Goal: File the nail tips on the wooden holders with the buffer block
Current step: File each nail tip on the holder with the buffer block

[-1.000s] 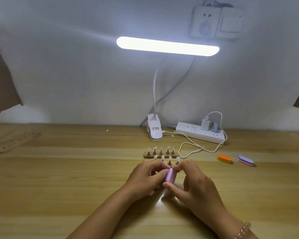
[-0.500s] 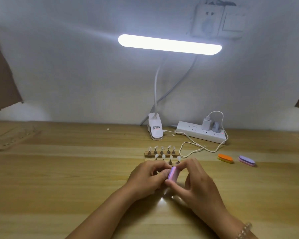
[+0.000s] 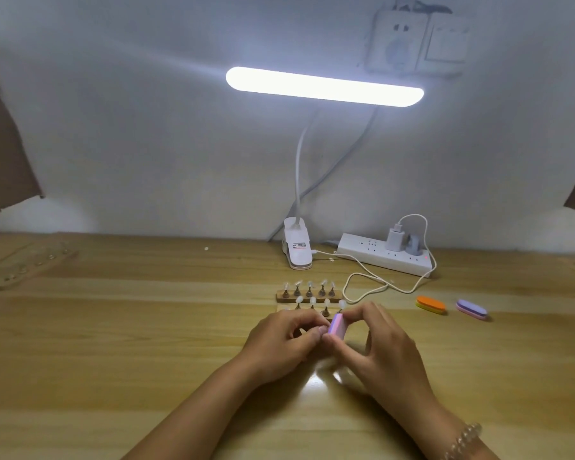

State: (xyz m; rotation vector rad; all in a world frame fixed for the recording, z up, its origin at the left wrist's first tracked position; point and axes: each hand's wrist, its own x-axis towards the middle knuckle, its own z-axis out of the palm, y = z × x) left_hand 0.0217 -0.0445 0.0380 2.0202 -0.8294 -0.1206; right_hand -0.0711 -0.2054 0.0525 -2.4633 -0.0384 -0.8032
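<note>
Two wooden holders stand in the middle of the wooden table: the far one (image 3: 307, 296) carries a row of clear nail tips on pegs, the near one (image 3: 316, 309) is partly hidden behind my hands. My right hand (image 3: 382, 350) pinches a pink-and-purple buffer block (image 3: 337, 327) on edge between thumb and fingertips. My left hand (image 3: 284, 343) has its fingers curled, the fingertips pressed against the block's left face. What the left fingers pinch is hidden. A nail tip (image 3: 342, 305) stands just above the block.
An orange buffer block (image 3: 430, 304) and a purple one (image 3: 471, 309) lie to the right. A clip lamp base (image 3: 296, 245), a power strip (image 3: 384, 254) and a looping white cable (image 3: 365, 283) sit behind. Another wooden strip (image 3: 30, 265) lies far left.
The buffer block in my right hand has shifted slightly up and away, toward the near holder's right end. My left hand stays at its left face.
</note>
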